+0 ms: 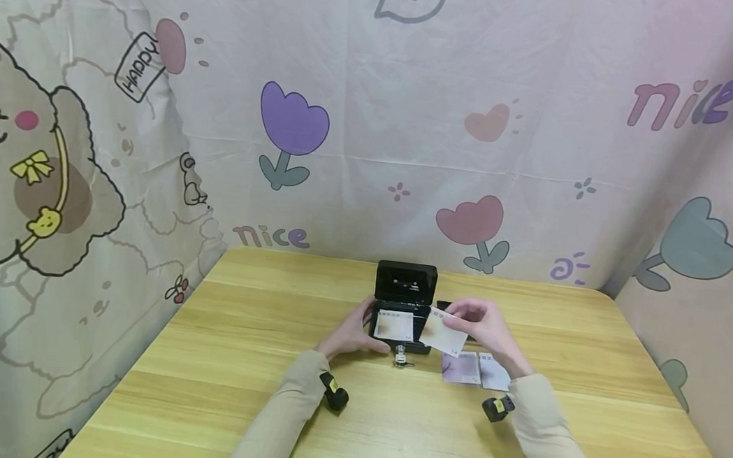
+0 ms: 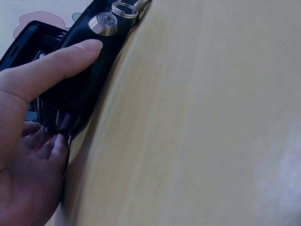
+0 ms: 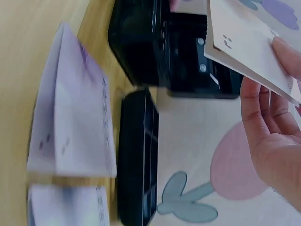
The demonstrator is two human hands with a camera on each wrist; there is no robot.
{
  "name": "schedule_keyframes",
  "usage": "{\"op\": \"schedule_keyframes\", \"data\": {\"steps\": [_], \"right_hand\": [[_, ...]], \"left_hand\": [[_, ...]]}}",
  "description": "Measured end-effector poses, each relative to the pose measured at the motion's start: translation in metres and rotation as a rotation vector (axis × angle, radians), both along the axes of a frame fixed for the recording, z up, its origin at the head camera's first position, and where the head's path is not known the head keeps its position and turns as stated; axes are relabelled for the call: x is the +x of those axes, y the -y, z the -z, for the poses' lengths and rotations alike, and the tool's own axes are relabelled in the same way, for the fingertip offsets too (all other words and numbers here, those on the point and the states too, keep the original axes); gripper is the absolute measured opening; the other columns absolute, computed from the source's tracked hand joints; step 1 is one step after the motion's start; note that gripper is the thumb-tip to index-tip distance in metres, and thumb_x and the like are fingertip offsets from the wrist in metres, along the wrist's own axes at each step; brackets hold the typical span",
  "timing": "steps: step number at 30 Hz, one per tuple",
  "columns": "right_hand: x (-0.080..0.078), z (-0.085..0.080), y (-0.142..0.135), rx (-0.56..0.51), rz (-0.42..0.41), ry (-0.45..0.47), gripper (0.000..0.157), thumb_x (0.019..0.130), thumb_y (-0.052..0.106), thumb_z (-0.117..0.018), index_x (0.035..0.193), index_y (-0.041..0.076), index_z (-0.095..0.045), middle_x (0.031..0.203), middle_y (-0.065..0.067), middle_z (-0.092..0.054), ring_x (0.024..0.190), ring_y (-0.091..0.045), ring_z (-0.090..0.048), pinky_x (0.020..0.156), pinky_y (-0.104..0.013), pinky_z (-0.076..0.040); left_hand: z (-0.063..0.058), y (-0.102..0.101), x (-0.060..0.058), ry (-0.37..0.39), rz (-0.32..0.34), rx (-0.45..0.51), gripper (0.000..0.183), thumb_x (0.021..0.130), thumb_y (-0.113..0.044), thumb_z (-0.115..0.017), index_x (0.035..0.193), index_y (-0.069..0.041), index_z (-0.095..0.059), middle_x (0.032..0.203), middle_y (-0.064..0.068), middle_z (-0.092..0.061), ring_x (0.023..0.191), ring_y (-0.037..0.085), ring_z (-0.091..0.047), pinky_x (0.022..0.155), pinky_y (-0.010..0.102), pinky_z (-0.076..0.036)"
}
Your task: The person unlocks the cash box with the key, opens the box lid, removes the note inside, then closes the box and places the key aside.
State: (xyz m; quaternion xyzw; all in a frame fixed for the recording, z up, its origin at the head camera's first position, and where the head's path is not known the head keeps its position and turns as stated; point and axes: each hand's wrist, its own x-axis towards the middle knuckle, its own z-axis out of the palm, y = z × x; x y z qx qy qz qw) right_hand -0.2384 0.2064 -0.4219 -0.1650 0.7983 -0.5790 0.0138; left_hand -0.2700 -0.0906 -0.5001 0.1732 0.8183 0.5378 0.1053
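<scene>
A small black cash box [image 1: 406, 285] stands with its lid up, and a pale printed folded card [image 1: 395, 324] lies inside it on the left. My left hand [image 1: 352, 332] grips the box's left front corner; in the left wrist view the thumb [image 2: 70, 59] lies along the front near the round lock [image 2: 103, 23]. Above the box's right side, my right hand [image 1: 479, 324] pinches another folded card [image 1: 443, 332] between thumb and fingers, tilted. In the right wrist view this card [image 3: 249, 44] shows its folded layers. Keys [image 1: 401, 358] hang on a ring at the lock.
Two more folded cards, one purplish [image 1: 461, 368] and one paler [image 1: 493, 371], lie on the table right of the box. A black compartment tray [image 3: 136, 160] sits behind them, partly hidden by my right hand in the head view. Printed cloth [image 1: 379, 118] hangs behind the wooden table [image 1: 241, 319].
</scene>
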Motion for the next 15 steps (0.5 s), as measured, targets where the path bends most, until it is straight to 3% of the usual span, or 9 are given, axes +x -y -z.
{"op": "schedule_keyframes", "data": {"steps": [8, 15], "right_hand": [[0.009, 0.001, -0.028, -0.003, 0.053, 0.001, 0.026, 0.086, 0.008, -0.077, 0.103, -0.010, -0.068, 0.082, 0.012, -0.074, 0.071, -0.003, -0.064, 0.062, -0.020, -0.054], [0.018, -0.001, -0.049, -0.011, 0.077, -0.036, 0.026, 0.089, 0.009, -0.075, 0.104, -0.011, -0.069, 0.087, 0.016, -0.075, 0.080, -0.002, -0.066, 0.072, -0.018, -0.056]], "left_hand": [[0.000, 0.000, -0.001, 0.000, -0.005, 0.015, 0.123, 0.069, -0.014, -0.092, 0.160, 0.001, -0.010, 0.167, 0.025, -0.015, 0.152, 0.043, -0.028, 0.126, 0.048, -0.029], [0.000, 0.000, 0.000, 0.008, -0.005, -0.003, 0.124, 0.070, -0.015, -0.092, 0.160, 0.000, -0.009, 0.168, 0.024, -0.013, 0.152, 0.043, -0.028, 0.126, 0.048, -0.030]]}}
